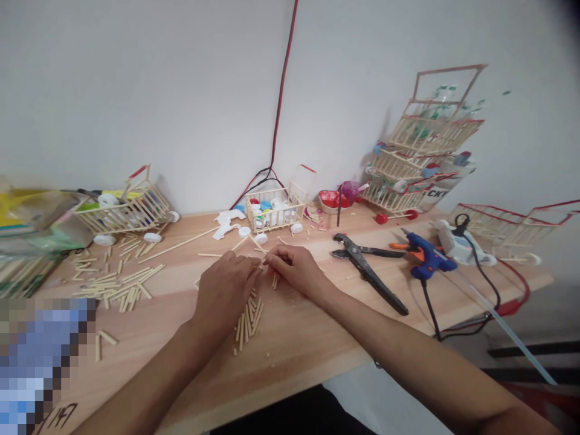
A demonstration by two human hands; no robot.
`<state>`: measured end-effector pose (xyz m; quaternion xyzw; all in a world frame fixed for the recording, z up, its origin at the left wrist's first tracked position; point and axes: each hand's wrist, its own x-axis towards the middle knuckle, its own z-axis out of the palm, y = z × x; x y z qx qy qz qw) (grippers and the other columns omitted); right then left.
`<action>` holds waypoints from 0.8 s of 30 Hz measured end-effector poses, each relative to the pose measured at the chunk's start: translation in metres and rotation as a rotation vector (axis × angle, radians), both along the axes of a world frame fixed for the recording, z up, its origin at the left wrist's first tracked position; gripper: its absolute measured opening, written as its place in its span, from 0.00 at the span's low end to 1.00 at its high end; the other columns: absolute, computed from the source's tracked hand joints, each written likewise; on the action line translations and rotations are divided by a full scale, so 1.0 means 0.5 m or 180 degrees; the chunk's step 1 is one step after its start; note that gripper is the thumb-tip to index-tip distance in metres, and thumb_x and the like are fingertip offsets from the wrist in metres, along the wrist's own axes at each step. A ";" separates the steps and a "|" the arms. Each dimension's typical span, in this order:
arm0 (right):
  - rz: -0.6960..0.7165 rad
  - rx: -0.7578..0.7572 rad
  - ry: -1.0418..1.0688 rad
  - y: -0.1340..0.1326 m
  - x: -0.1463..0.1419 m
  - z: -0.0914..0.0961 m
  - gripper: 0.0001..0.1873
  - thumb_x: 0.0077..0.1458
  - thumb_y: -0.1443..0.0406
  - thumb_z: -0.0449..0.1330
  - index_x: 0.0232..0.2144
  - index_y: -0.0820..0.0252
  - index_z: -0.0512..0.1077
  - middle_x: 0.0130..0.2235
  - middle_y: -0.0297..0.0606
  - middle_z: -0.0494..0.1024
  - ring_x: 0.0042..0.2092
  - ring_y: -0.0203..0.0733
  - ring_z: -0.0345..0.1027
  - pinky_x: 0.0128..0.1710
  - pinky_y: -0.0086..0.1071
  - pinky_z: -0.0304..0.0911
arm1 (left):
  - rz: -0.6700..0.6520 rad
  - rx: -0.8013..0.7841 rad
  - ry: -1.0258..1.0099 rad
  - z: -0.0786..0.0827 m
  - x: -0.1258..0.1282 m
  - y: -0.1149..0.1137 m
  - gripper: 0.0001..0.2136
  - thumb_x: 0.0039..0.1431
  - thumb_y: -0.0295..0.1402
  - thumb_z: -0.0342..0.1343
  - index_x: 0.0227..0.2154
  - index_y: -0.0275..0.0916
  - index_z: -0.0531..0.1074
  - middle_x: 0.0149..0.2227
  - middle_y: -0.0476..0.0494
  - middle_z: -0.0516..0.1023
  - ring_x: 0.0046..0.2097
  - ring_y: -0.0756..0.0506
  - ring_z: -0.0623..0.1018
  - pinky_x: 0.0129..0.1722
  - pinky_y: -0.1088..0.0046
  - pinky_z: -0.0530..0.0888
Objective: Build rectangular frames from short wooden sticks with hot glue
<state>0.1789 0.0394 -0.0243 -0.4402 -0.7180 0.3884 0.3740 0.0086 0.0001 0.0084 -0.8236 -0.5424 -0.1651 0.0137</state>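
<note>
My left hand (226, 284) and my right hand (296, 270) meet over the middle of the table, fingertips almost touching. Both are closed in a pinch around thin wooden sticks, whose held ends are mostly hidden by the fingers. Just beyond the fingertips, joined wooden sticks (241, 243) form a peak. A pile of short cut sticks (247, 320) lies below my hands. Behind them stands a small stick-built cart (276, 220) with white wheels and bottle caps inside.
Slip-joint pliers (367, 272), a blue glue gun (428, 257) and a power strip (462, 241) lie at right. Finished carts (408, 163) are stacked behind. Loose sticks (131, 284) and another cart (122, 214) are at left. A red-filled bowl (334, 210) sits near the wall.
</note>
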 end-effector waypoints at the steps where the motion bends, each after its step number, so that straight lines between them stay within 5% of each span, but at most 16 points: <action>1: 0.0022 -0.0045 0.0029 -0.001 -0.001 0.001 0.13 0.58 0.62 0.54 0.25 0.61 0.71 0.23 0.31 0.73 0.24 0.31 0.65 0.26 0.24 0.58 | 0.0025 0.0014 0.0021 0.000 0.002 -0.001 0.11 0.64 0.34 0.46 0.34 0.43 0.75 0.31 0.46 0.78 0.37 0.42 0.72 0.33 0.67 0.63; 6: 0.0109 -0.0292 0.0173 -0.003 -0.005 0.005 0.13 0.59 0.61 0.54 0.26 0.61 0.71 0.24 0.31 0.74 0.22 0.31 0.66 0.25 0.24 0.60 | 0.0046 0.0115 0.0081 0.002 0.005 -0.004 0.10 0.64 0.31 0.47 0.39 0.43 0.75 0.32 0.47 0.77 0.38 0.43 0.73 0.34 0.69 0.64; 24: 0.0105 -0.0049 -0.0020 0.001 -0.001 0.008 0.10 0.58 0.64 0.54 0.29 0.62 0.72 0.25 0.32 0.74 0.26 0.31 0.65 0.28 0.24 0.58 | 0.0067 0.0188 0.0069 -0.001 0.005 -0.001 0.11 0.64 0.31 0.47 0.39 0.43 0.75 0.32 0.47 0.76 0.37 0.43 0.74 0.33 0.69 0.66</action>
